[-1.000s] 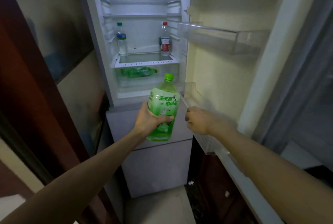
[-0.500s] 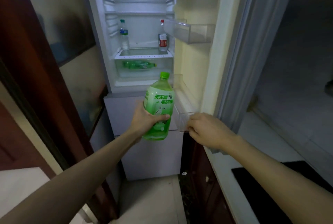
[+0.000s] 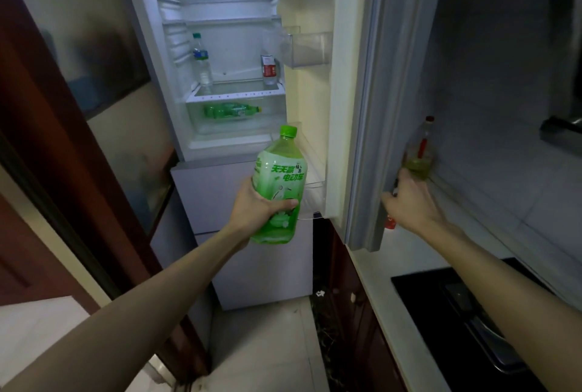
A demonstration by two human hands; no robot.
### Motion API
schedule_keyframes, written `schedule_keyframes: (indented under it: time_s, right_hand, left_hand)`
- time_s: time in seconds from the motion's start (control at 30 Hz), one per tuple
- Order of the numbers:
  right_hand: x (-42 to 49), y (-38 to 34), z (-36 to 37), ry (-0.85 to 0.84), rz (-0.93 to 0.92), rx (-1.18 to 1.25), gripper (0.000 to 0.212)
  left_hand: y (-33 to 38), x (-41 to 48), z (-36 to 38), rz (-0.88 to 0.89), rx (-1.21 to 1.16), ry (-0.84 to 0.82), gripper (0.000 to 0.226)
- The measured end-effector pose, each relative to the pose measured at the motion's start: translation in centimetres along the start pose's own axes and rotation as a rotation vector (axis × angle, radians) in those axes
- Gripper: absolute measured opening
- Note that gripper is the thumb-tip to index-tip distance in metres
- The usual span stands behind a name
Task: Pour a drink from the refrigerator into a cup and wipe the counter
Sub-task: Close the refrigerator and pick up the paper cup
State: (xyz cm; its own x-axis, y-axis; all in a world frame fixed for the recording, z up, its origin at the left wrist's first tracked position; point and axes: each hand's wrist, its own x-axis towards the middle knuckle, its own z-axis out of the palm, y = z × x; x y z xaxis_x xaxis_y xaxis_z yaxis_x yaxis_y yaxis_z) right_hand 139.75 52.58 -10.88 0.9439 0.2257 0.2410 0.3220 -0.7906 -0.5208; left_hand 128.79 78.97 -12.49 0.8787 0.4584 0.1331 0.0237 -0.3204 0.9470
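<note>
My left hand (image 3: 256, 207) grips a large green drink bottle (image 3: 280, 183) with a green cap, held upright in front of the open refrigerator (image 3: 220, 45). My right hand (image 3: 406, 199) rests on the outer edge of the refrigerator door (image 3: 371, 108), which stands partly swung in. Inside, a clear water bottle (image 3: 201, 61) and a red-labelled bottle (image 3: 268, 68) stand on a shelf, and a green bottle (image 3: 230, 110) lies in the drawer below. The white counter (image 3: 387, 268) runs along the right. No cup shows.
An oil bottle (image 3: 420, 152) stands on the counter just behind my right hand. A black cooktop (image 3: 466, 313) is set into the counter at the lower right. A dark red door frame (image 3: 47, 155) lines the left. Pale floor tiles (image 3: 261, 350) lie below.
The refrigerator door has swung further toward closing, with my right hand moving from its inner shelf edge to its outer edge. My left hand keeps the green bottle.
</note>
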Motion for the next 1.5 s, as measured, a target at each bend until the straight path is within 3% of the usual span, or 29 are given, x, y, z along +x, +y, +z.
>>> schedule_keyframes:
  time_s: [0.17, 0.33, 0.43, 0.57, 0.63, 0.73, 0.83, 0.97, 1.13, 1.5]
  right_hand:
    - [-1.0, -1.7, 0.7, 0.040, -0.013, -0.043, 0.035]
    - [-2.1, -2.2, 2.4, 0.162, -0.241, -0.303, 0.037]
    - [-2.1, -4.1, 3.2, 0.223, -0.363, -0.381, 0.036]
    - [-1.4, -7.0, 4.8, 0.375, -0.570, -0.352, 0.055]
    - [-1.1, -9.2, 5.4, 0.484, -0.743, -0.264, 0.051]
    - [-0.8, -13.9, 6.0, 0.567, -1.016, -0.154, 0.033]
    - [0.0, -18.5, 7.5, 0.543, -1.176, -0.163, 0.020]
    - [2.3, -23.3, 11.3, 0.562, -1.324, -0.218, 0.022]
    - [4.8, -28.2, 16.8, 0.501, -1.457, -0.302, 0.020]
    - [12.1, -38.3, 24.6, 0.213, -1.409, -0.529, 0.042]
  left_hand:
    - [-0.1, 0.1, -1.0, -0.041, 0.021, 0.026, 0.088]
    - [-0.9, -0.2, -3.4, -0.060, 0.028, 0.073, 0.083]
    - [-2.1, -0.4, -5.4, -0.077, 0.022, 0.120, 0.094]
    - [-3.5, -0.8, -7.6, -0.104, 0.012, 0.178, 0.082]
    - [-4.3, -0.8, -8.9, -0.113, -0.003, 0.204, 0.075]
    - [-6.2, -0.1, -11.5, -0.131, -0.001, 0.235, 0.091]
    - [-7.5, 0.7, -14.1, -0.154, -0.009, 0.273, 0.091]
    - [-9.4, 2.0, -17.1, -0.141, -0.037, 0.344, 0.059]
    - [-12.7, 3.2, -20.3, -0.203, -0.083, 0.392, 0.103]
    - [-18.2, 5.1, -23.2, -0.289, -0.108, 0.388, 0.100]
